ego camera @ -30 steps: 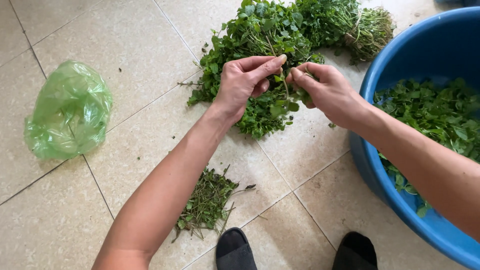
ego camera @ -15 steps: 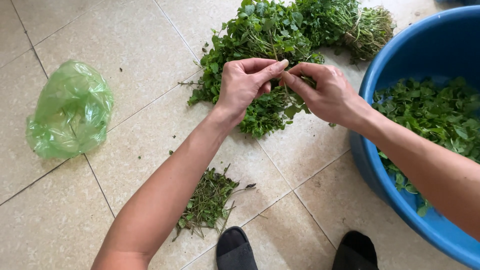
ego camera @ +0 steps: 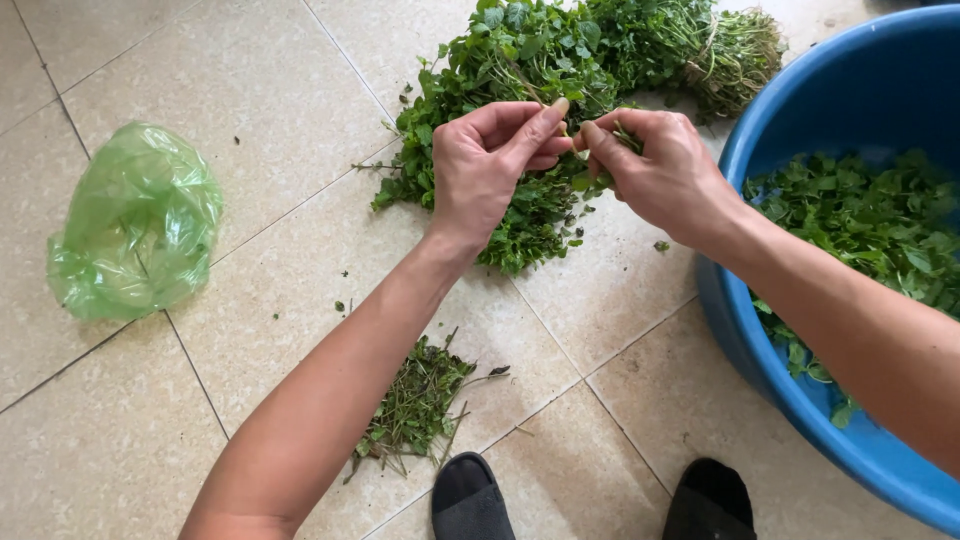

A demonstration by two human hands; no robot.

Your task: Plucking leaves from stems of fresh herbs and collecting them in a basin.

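Note:
My left hand [ego camera: 495,165] and my right hand [ego camera: 665,175] meet above a heap of leafy green herbs [ego camera: 530,70] lying on the tiled floor. Both hands pinch a thin herb sprig [ego camera: 603,150] between thumb and fingers, fingertips almost touching. The sprig is mostly hidden by my right fingers. A blue plastic basin [ego camera: 760,340] at the right holds picked green leaves [ego camera: 870,220]. My right forearm crosses over the basin's rim.
A small pile of discarded stems and wilted bits [ego camera: 415,405] lies on the tiles near my two dark slippers [ego camera: 470,500]. A crumpled green plastic bag [ego camera: 135,220] sits at the left. Rooted ends of the herb bundle [ego camera: 735,50] lie at the top.
Both hands have stayed over the herb heap. My right hand's fingers have shifted slightly along the sprig toward my left fingertips. The view has barely moved.

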